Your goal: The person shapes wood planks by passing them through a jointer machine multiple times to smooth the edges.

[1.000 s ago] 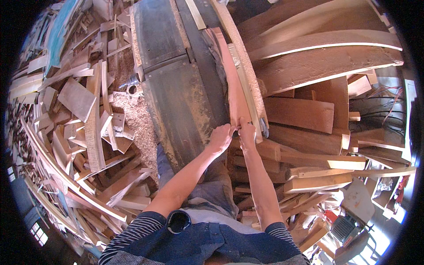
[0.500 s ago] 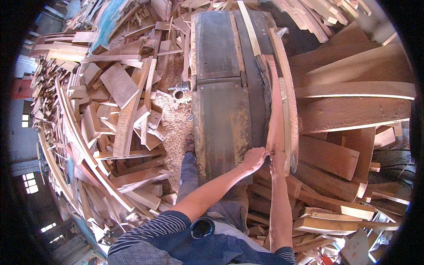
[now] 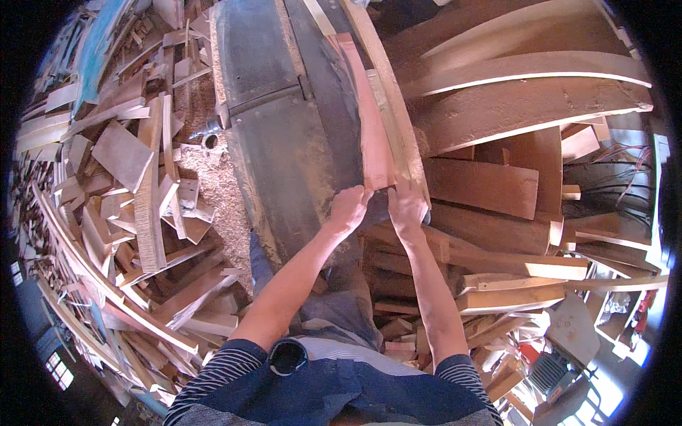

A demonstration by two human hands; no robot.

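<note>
A long, slightly curved reddish wooden board (image 3: 372, 138) lies on the dark metal machine table (image 3: 277, 160), alongside a pale wooden fence (image 3: 394, 106). At the board's near left corner, my left hand (image 3: 348, 208) is closed with its fingertips gripping the edge. My right hand (image 3: 407, 206) is closed at the near right end, next to the fence, its fingers partly hiding the wood there. Beyond the far end of the board, a pale narrow strip (image 3: 320, 18) lies on the table.
Wood shavings (image 3: 220, 184) cover the floor left of the machine. Further left are heaped offcuts (image 3: 121, 156) and long curved strips (image 3: 96, 259). Large curved planks (image 3: 526, 99) are stacked close on the right. A small metal fitting (image 3: 209, 140) sticks out at the table's left side.
The view has swung, so the machine appears further left and tilted. My hands, close together before, are now further apart at the board's near end. The board still lies along the fence.
</note>
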